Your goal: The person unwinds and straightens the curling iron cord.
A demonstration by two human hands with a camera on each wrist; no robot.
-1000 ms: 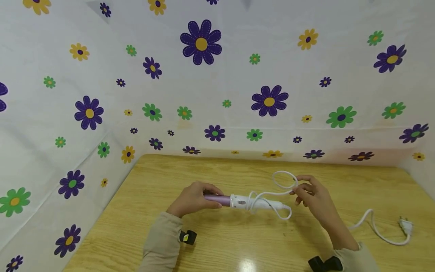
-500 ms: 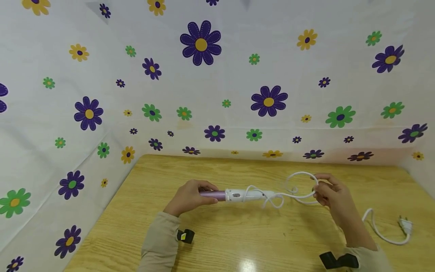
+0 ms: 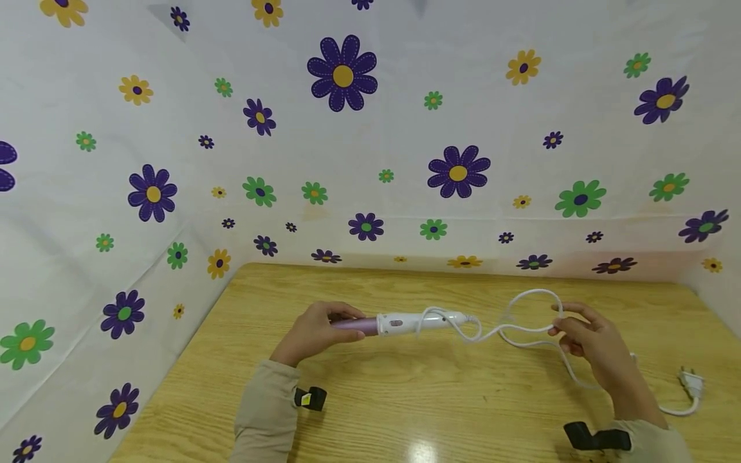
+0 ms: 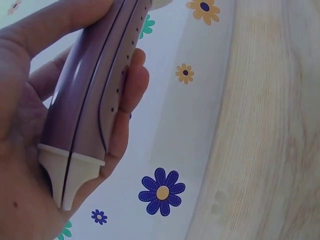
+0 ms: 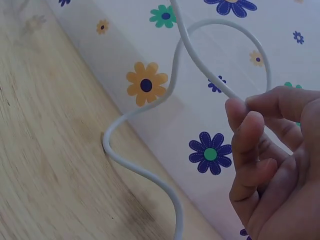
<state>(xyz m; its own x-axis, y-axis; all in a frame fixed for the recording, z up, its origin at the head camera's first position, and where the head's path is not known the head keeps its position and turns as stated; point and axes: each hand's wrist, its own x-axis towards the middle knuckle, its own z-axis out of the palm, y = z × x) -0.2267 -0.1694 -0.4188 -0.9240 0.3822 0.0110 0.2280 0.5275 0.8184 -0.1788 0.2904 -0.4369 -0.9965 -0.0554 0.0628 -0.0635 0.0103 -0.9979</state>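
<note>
A flower-print cloth (image 3: 376, 135) fills the upper frame of the head view, and the wooden table (image 3: 370, 405) spreads across the lower part. The person's left hand (image 3: 315, 331) is a little left of centre, its fingers and thumb curled round the purple barrel of the wand (image 3: 408, 323); the left wrist view shows the barrel's pale tip down by the palm. The person's right hand (image 3: 602, 344), lower right, pinches a loop of white cord (image 5: 184, 36) between thumb and fingertips. The wand lies near the middle of the frame, its long axis running nearly left to right, the white handle's end slightly higher than the barrel. That line seems to be the relation that counts: the handle points from the left grip toward the right, and the cord leaves its far end, so any pull on the cord would act roughly along the wand. Cord also crosses over the handle; whether it circles underneath cannot be told. The left hand has the wand itself, while the right hand, well apart from the handle, is the nearer to the plug (image 3: 691, 384) at far right. The small switch (image 3: 396, 323) faces up, just beside the barrel.
</note>
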